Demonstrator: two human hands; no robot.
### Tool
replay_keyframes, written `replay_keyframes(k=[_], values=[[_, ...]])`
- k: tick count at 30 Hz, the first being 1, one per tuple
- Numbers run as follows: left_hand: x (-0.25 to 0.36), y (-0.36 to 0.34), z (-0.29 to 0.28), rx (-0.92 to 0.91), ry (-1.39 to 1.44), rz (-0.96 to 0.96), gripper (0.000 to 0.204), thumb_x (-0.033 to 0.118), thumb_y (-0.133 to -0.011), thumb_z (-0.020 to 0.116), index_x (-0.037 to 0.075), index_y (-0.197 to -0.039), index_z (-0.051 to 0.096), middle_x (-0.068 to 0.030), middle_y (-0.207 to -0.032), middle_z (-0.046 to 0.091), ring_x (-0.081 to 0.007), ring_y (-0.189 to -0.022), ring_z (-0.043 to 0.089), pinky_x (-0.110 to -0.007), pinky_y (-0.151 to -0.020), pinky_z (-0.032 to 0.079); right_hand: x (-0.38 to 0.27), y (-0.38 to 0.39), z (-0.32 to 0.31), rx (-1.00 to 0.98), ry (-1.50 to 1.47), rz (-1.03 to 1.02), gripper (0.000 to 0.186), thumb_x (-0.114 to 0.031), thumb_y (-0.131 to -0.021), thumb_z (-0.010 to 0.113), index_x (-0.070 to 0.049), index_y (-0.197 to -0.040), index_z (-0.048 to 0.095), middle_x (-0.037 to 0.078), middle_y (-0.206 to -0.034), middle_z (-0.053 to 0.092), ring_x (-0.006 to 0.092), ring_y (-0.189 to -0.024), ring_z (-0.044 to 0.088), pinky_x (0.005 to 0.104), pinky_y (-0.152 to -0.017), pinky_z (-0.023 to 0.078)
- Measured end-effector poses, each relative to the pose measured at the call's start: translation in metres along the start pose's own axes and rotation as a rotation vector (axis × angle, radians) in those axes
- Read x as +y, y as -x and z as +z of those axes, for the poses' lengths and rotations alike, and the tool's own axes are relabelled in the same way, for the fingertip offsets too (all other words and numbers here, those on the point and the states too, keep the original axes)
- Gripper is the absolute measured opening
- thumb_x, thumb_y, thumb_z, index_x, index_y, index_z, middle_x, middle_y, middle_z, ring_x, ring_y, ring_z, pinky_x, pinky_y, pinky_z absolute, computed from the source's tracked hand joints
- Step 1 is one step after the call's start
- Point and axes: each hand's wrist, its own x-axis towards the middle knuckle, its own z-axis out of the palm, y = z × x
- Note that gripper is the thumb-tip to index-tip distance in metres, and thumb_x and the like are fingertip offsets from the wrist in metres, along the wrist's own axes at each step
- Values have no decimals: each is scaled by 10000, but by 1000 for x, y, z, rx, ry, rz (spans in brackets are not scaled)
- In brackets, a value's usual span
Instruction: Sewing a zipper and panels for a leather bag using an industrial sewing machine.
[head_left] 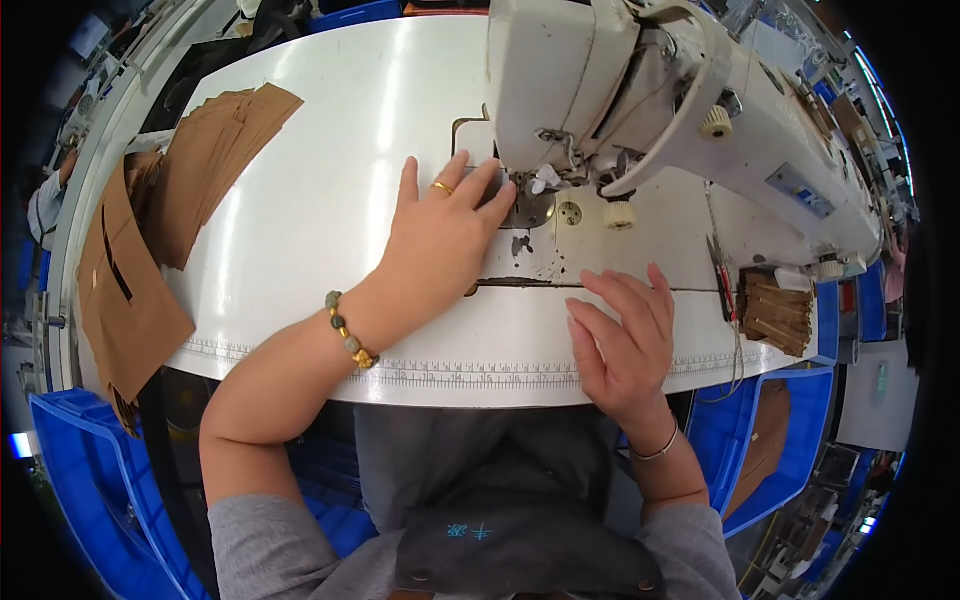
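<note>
A white sewing machine (560, 80) fills the upper right of the head view. My left hand (440, 230) reaches to its needle plate (535, 214), fingers apart and lying beside the presser foot; whether anything is under the fingertips is hidden. My right hand (625, 340) hovers over the table's front part, right of centre, open with loosely bent fingers and nothing visible in it. Brown flat cut pieces (215, 160) lie piled at the left, some with a slot (130, 310). Scissors (722, 285) and a bundle of small brown strips (775, 315) lie at the right.
The white table (300, 220) has a printed ruler along its front edge. Blue bins stand at the lower left (110, 480) and lower right (730, 440), the right one holding brown pieces. Another person (45, 200) is at the far left edge.
</note>
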Motion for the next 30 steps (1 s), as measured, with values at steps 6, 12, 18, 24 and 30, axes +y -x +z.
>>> replay_keyframes(k=[6,12,18,24,30], values=[[16,-6,0,97,-334,100,365,100,-906,632,113,-1253,748,-51,-1283,666,-257,-1327,582,-672,-1201,304,-1,1,2,6,1,-2,166,-104,-857,765,-70,-1019,758,96,-1210,739,294,-1089,691,548,-1139,408],[-24,-41,8,-96,-311,70,276,154,-953,605,102,-1148,792,-121,-1326,683,-358,-1433,518,-665,-1164,350,-3,0,6,27,-1,-10,177,-99,-850,772,-68,-1024,756,91,-1209,735,289,-1096,689,542,-1139,410],[-37,-50,17,-128,-18,-46,215,57,-892,595,76,-974,793,-155,-1069,735,-345,-1259,614,-574,-1145,405,1,-1,1,67,46,33,175,-79,-827,777,-64,-998,742,98,-1168,726,279,-1075,685,515,-1058,486],[-38,-11,-4,-27,-109,-52,309,88,-974,651,7,-1272,654,-200,-1256,674,-404,-1250,589,-537,-1143,411,53,40,-51,187,273,80,212,-53,-772,748,-65,-983,728,65,-946,712,256,-788,680,368,-695,553],[-16,23,-26,-29,-100,-39,422,145,-995,672,129,-1416,642,-117,-1518,585,-345,-1513,430,-557,-1223,330,165,118,-168,142,725,581,128,-73,-913,688,-44,-1027,739,116,-993,727,342,-956,687,446,-818,565]])
